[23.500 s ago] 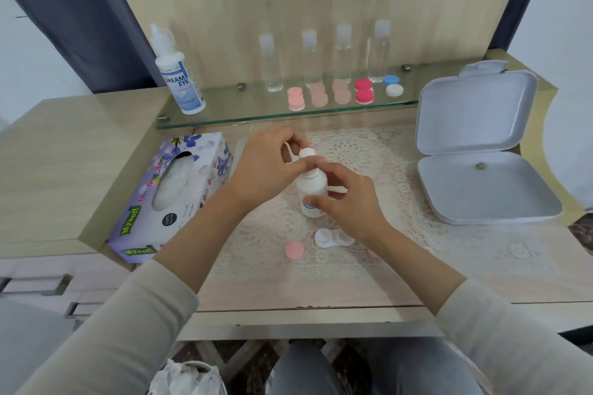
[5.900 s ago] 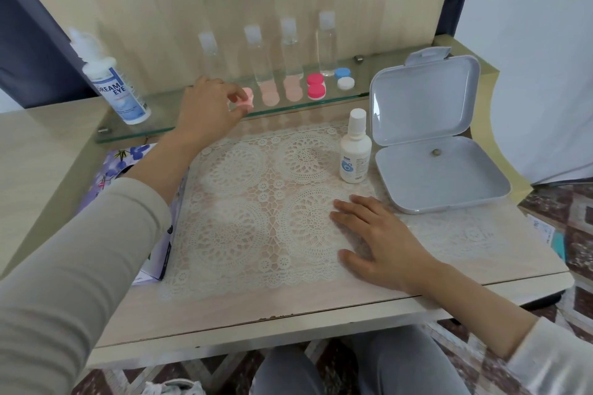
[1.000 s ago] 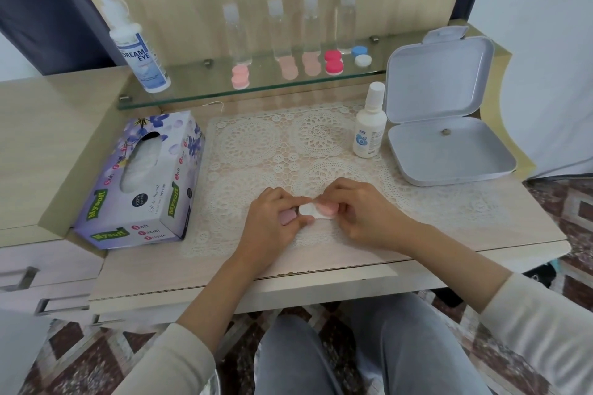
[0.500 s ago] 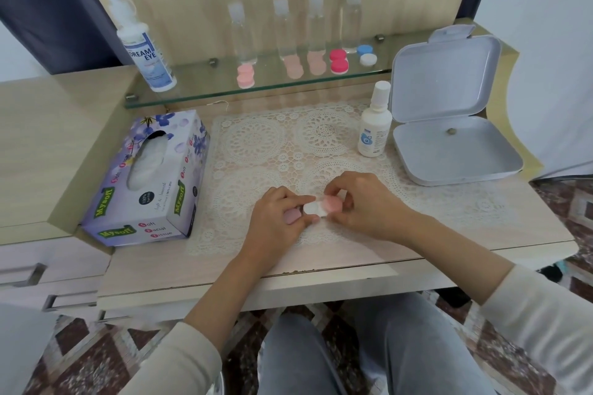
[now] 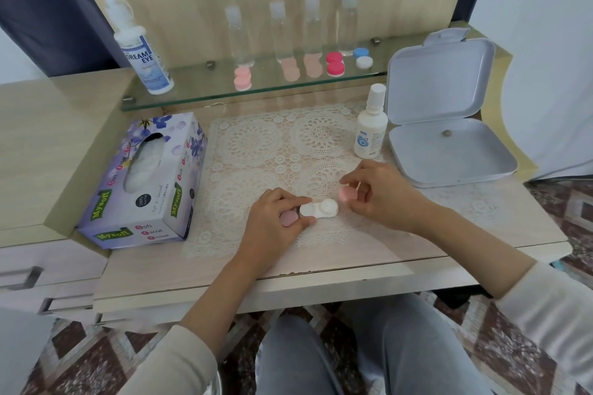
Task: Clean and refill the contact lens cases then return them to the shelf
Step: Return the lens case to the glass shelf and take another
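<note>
My knees in blue jeans point(image 5: 321, 356) sit under the front edge of the pale wooden table point(image 5: 353, 260). Just past that edge, on the lace mat point(image 5: 256, 151), lies the white contact lens case point(image 5: 321, 208), flat, with both ends showing bare white. My left hand point(image 5: 276, 228) is curled at its left end, forefinger and thumb pinching that end, and a dull pink cap point(image 5: 288, 218) is tucked in against the curled fingers. My right hand point(image 5: 385, 196) is just beside the right end of the case but apart from it, its fingertips pinching a brighter pink cap point(image 5: 347, 194) a little above the mat. To the left of the mat stands a flowered tissue box point(image 5: 144, 183). Farther back on the right, a small white bottle point(image 5: 370, 128) stands upright on the mat's corner, next to a grey hinged box point(image 5: 449, 157) that lies open with one small dark thing in its base. Behind all this runs the glass shelf point(image 5: 199, 90). On it lie a pale pink case point(image 5: 242, 77), two peach cases point(image 5: 290, 69), a bright red-pink case point(image 5: 334, 64) and a blue and white case point(image 5: 362, 58), with four clear bottles point(image 5: 281, 32) upright behind them. At the shelf's left end stands a large bottle marked DREAM EYE point(image 5: 141, 51).
</note>
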### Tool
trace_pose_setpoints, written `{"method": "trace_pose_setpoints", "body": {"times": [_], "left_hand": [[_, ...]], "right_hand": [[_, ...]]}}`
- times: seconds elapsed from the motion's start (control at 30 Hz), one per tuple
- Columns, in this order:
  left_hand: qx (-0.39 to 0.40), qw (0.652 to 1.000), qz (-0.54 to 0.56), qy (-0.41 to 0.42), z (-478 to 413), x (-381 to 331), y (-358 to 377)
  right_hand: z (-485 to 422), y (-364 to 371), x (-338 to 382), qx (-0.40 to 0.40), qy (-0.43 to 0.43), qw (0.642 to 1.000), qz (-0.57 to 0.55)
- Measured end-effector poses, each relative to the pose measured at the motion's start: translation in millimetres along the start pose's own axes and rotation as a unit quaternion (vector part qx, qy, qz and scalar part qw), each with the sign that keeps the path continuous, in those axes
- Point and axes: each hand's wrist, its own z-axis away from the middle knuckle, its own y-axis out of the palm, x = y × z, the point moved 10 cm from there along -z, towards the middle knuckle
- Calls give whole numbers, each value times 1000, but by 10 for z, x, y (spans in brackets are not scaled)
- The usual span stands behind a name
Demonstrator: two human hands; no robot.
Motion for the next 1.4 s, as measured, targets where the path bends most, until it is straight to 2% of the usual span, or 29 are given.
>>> {"method": "trace_pose_setpoints", "body": {"times": [0.33, 0.5, 0.7, 1.03, 1.17, 1.27, 1.4], "left_hand": [[5, 1000, 5, -8, -10, 24, 10], [6, 1000, 3, -7, -6, 21, 11], [7, 1000, 5, -9, -1, 4, 2], [10, 1000, 4, -18, 8, -25, -26], [15, 997, 40, -64, -38, 29, -51], [14, 998, -10, -67, -124, -2, -66], [10, 998, -55, -30, -293, -243, 24]], "right_hand": [[45, 118, -141, 30, 28, 998, 43], [23, 171, -18, -12, -3, 1000, 15], [69, 212, -32, -82, -1, 996, -21], [119, 129, -50, -120, 13, 990, -68], [152, -66, -101, -131, 17, 987, -92], [217, -311, -144, -151, 23, 982, -113], [323, -676, -311, -188, 47, 973, -127]]}}
